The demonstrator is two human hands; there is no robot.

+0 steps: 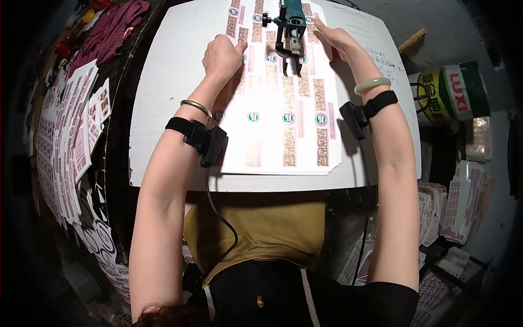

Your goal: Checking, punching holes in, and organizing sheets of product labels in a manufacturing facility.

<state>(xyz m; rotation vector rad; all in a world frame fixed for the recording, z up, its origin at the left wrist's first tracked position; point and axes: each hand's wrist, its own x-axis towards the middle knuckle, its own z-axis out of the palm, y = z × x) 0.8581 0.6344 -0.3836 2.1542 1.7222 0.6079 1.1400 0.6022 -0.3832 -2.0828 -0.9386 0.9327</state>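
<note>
A stack of printed white sheets [283, 136] with gold and pink label patterns lies on a white board [169, 109]. My left hand [222, 54] presses on the sheets' left side, fingers curled, holding nothing I can see. My right hand [333, 37] lies flat on the sheets at the right, fingers apart. Between the two hands a teal power tool [290, 27] with a dark pronged head stands on the sheets; neither hand grips it. Both wrists carry black strapped devices, with a metal bangle on the left and a pale green bangle on the right.
Stacks of printed sheets [71, 131] fan out on the left. A dark red cloth [109, 32] lies at the upper left. A yellow-green bucket [449, 95] stands at the right, with more printed piles [460, 201] below it. A wooden stick [411, 39] lies beyond the board.
</note>
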